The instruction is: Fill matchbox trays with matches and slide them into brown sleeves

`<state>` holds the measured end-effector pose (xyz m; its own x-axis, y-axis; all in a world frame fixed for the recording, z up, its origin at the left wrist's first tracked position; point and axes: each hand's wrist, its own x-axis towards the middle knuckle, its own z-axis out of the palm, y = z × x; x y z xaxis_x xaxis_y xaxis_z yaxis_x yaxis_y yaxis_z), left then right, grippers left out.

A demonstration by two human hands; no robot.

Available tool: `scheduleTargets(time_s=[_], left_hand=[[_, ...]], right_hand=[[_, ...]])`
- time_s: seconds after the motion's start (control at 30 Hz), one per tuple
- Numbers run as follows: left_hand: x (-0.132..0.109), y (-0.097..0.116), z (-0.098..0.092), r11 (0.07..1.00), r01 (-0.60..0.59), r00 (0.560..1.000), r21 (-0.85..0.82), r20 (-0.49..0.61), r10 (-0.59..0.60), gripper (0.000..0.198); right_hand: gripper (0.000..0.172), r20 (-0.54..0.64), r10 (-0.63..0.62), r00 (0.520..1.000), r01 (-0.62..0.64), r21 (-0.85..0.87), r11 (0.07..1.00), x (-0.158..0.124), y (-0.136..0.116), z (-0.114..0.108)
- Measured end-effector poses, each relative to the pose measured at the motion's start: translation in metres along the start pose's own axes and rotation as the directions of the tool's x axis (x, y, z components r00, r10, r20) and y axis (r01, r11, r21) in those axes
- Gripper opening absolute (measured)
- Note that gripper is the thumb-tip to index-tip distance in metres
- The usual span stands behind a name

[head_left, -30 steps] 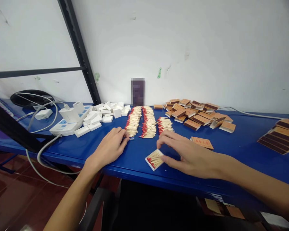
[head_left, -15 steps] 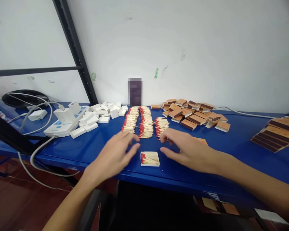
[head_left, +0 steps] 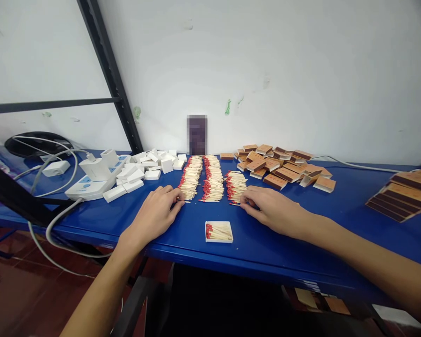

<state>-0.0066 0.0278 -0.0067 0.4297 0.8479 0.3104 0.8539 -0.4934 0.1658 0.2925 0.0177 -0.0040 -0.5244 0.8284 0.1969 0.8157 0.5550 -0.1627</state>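
A small white tray of red-tipped matches lies on the blue table, near its front edge, between my hands. Behind it are three rows of loose matches. My left hand lies palm down, fingertips touching the near end of the left row; its fingers are curled together at the matches. My right hand rests with its fingertips pinched at the near end of the right row. What either hand holds is too small to make out.
A heap of white inner trays lies at the back left beside a white power strip with chargers and cables. Orange matchbox sleeves are heaped at the back right; flat brown sleeves lie far right. A black shelf post leans on the left.
The match tray was turned square and left in front of me. Both hands then moved away from it to the near ends of the outer match rows.
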Motion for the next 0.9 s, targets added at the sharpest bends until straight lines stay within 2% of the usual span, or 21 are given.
scheduleTargets(time_s=[0.17, 0.4, 0.5, 0.6, 0.7, 0.8, 0.9], left_hand=[[0.0, -0.001, 0.001, 0.999, -0.006, 1.0, -0.04, 0.022, 0.007, 0.022], [-0.001, -0.003, 0.003, 0.999, -0.006, 1.0, -0.042, 0.009, 0.006, 0.018], [0.0, -0.004, 0.003, 0.999, -0.016, 1.0, -0.036, 0.024, 0.016, 0.02], [0.0, -0.004, 0.002, 0.999, -0.022, 0.999, -0.037, 0.03, 0.023, 0.021], [-0.002, 0.006, -0.003, 0.996, -0.05, 0.998, -0.071, 0.043, 0.053, 0.023], [-0.008, 0.03, -0.012, 0.976, -0.12, 0.99, -0.184, 0.055, 0.132, 0.023], [-0.015, 0.06, -0.02, 0.945, -0.193, 0.974, -0.263, 0.067, 0.217, 0.018]], right_hand=[[0.015, 0.025, -0.013, 1.0, 0.013, 0.017, 1.0, -0.003, -0.008, -0.004], [0.012, 0.021, -0.096, 0.995, 0.089, 0.199, 0.976, -0.008, -0.053, -0.018], [0.014, 0.055, -0.09, 0.994, 0.076, 0.213, 0.974, -0.007, -0.061, -0.02], [0.013, 0.024, -0.039, 0.999, 0.036, 0.135, 0.99, -0.004, -0.053, -0.022], [0.011, -0.019, -0.011, 1.0, 0.01, -0.027, 1.0, -0.001, -0.03, -0.02], [0.011, -0.027, 0.01, 1.0, -0.013, -0.125, 0.992, 0.001, -0.008, -0.014], [0.013, -0.011, 0.035, 0.999, -0.037, -0.156, 0.987, 0.002, 0.002, -0.008]])
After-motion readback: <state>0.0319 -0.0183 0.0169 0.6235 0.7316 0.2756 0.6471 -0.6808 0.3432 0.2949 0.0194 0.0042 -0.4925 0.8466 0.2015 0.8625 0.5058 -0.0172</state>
